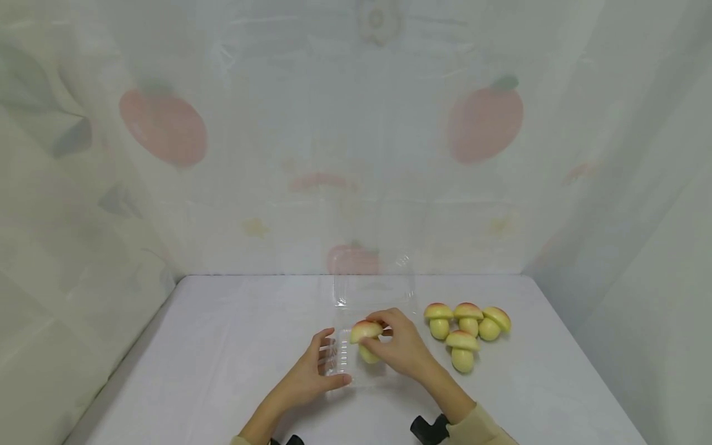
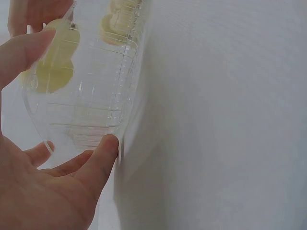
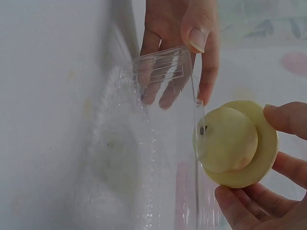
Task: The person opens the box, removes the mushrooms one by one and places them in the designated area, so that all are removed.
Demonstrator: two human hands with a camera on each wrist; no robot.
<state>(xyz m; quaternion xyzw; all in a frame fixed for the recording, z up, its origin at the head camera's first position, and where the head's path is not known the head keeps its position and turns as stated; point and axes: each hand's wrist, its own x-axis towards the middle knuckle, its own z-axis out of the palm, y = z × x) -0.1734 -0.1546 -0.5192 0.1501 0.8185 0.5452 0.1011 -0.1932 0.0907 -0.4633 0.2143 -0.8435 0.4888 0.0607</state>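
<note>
A clear plastic box [image 1: 343,358] sits on the table with its hinged lid [image 1: 374,290] raised at the back. My left hand [image 1: 311,374] grips the box's left end, fingers along the outer wall and thumb at the near side; in the left wrist view fingertips [image 2: 109,143] press the wall. Over the box, my right hand [image 1: 402,346] pinches a mushroom-shaped piece [image 1: 364,334] by its red-tinged cap, thumb on one side and fingers on the other. Its pale yellow stem [image 3: 228,139] points down, beside the box's rim in the right wrist view.
Several similar mushroom-shaped pieces [image 1: 462,351] stand or lean in a cluster to the right of the box. A white table [image 1: 233,334] lies under everything, with a printed curtain [image 1: 267,123] behind it. Black wrist gear [image 1: 429,429] shows at the front edge.
</note>
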